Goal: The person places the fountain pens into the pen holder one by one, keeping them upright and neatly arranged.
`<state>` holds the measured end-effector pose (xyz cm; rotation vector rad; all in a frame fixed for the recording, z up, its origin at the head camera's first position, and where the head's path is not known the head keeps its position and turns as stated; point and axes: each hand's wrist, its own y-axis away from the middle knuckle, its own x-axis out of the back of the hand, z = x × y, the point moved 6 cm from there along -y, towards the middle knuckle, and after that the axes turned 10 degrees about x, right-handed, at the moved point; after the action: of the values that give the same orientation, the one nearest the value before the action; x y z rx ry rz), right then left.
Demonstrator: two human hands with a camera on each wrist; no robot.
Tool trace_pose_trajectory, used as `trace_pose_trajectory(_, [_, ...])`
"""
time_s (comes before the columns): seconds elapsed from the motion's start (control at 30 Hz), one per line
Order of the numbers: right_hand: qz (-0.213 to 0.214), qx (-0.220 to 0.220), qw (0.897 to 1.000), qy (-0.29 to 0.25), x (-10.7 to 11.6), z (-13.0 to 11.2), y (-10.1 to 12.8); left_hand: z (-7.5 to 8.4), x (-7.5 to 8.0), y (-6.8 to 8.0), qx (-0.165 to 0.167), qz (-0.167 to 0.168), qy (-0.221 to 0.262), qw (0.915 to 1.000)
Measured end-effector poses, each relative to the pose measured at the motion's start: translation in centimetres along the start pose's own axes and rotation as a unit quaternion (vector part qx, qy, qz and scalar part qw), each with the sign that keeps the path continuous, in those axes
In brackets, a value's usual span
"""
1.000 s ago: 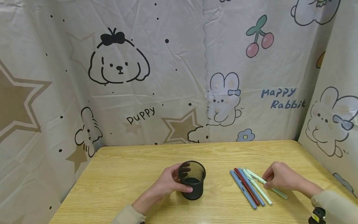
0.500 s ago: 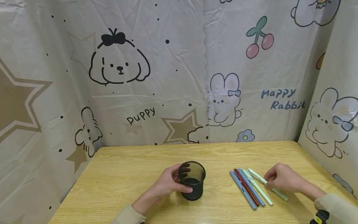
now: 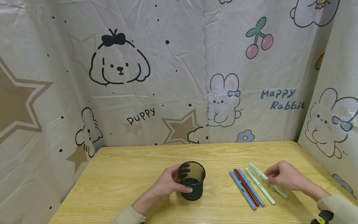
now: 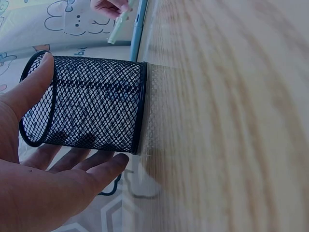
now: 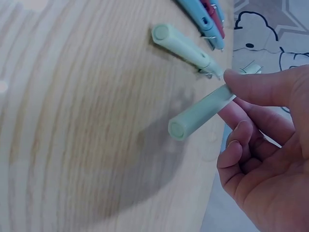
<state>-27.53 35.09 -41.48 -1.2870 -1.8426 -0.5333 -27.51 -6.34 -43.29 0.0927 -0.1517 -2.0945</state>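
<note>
A black mesh pen cup (image 3: 197, 189) stands upright on the table. My left hand (image 3: 169, 182) grips it from the left, thumb on the near side and fingers round the far side; the left wrist view shows the thumb at the cup's rim (image 4: 144, 96). Between thumb and fingers, my right hand (image 3: 285, 175) pinches a light green pen (image 5: 203, 113) by its middle. The pen is lifted and tilted, with a shadow on the table below. To its left lies a second light green pen (image 3: 260, 185).
Beside the second green pen lie a blue pen (image 3: 253, 188), a dark red pen (image 3: 247, 188) and another blue pen (image 3: 242, 190), side by side on the wooden table (image 3: 134, 168). A printed cloth (image 3: 173, 87) hangs behind the table and along its sides.
My right hand has raised the light green pen off the table. The second green pen has shifted right, away from the blue one. My left hand and the cup have stayed put.
</note>
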Motion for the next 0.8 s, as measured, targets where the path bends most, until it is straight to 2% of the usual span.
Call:
trace_pose_trajectory(0.2, [0.013,0.014,1.0,-0.008,0.3,-1.1,-0.3,-0.2,0.1,-0.1,0.004,-0.001,0.004,1.0])
trace_pose_trajectory(0.4, [0.019,0.002,1.0,-0.024,0.2,-2.4,-0.5,-0.2,0.1,-0.2,0.003,0.0,0.002,1.0])
trace_pose_trajectory(0.8, [0.019,0.001,0.996,-0.082,-0.4,-4.6,-1.2,-0.1,0.0,-0.1,0.002,0.001,0.001,1.0])
